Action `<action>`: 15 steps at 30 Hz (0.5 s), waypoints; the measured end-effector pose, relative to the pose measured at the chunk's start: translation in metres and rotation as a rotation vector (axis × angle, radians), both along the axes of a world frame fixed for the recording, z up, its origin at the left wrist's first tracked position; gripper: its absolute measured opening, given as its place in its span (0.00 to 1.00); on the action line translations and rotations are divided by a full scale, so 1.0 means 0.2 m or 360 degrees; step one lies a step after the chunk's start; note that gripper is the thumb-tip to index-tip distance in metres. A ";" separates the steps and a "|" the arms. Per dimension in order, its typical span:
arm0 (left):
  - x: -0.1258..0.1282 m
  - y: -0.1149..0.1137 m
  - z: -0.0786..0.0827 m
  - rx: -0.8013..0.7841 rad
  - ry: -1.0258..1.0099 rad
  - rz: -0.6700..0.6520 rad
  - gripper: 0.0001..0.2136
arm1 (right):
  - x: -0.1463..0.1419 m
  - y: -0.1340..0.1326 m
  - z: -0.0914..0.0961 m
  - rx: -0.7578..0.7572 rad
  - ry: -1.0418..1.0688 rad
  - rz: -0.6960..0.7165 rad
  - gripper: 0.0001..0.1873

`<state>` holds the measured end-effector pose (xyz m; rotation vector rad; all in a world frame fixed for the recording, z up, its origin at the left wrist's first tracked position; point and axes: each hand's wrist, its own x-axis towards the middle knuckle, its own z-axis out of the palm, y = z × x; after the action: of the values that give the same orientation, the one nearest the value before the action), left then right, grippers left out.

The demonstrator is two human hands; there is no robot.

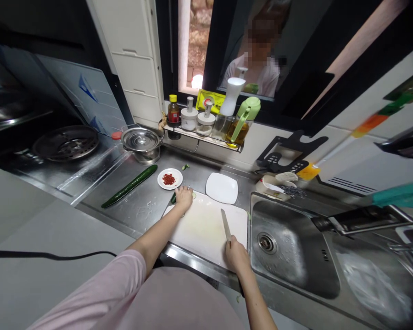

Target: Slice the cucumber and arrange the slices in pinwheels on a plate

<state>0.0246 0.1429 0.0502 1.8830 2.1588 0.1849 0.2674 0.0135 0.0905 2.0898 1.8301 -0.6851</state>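
At the far left corner of the white cutting board (206, 224), my left hand (183, 200) is closed over a cut cucumber (173, 198). Dark green skin shows left of the hand and a pale cut face right of it; the middle is hidden. My right hand (237, 253) grips a kitchen knife (226, 223) by its handle, over the right part of the board. The blade points away from me, apart from the cucumber. A small white plate of chopped red pieces (168, 179) sits beyond my left hand. Behind the board lies a white square plate (222, 188).
A whole cucumber (130, 186) lies on the left counter, near a lidded steel pot (142, 143) and the stove (67, 143). A rack (203, 137) at the window holds seasoning jars and an oil bottle (241, 126). The steel sink (292, 247) is on the right.
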 end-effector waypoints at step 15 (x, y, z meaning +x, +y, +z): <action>0.03 -0.01 0.07 -0.0006 -0.0117 -0.0049 0.12 | 0.00 0.00 -0.01 -0.0005 -0.0025 0.0040 0.18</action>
<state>0.0301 0.1411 0.0648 1.8763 2.0794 0.2397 0.2677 0.0143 0.0887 2.0608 1.8422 -0.6633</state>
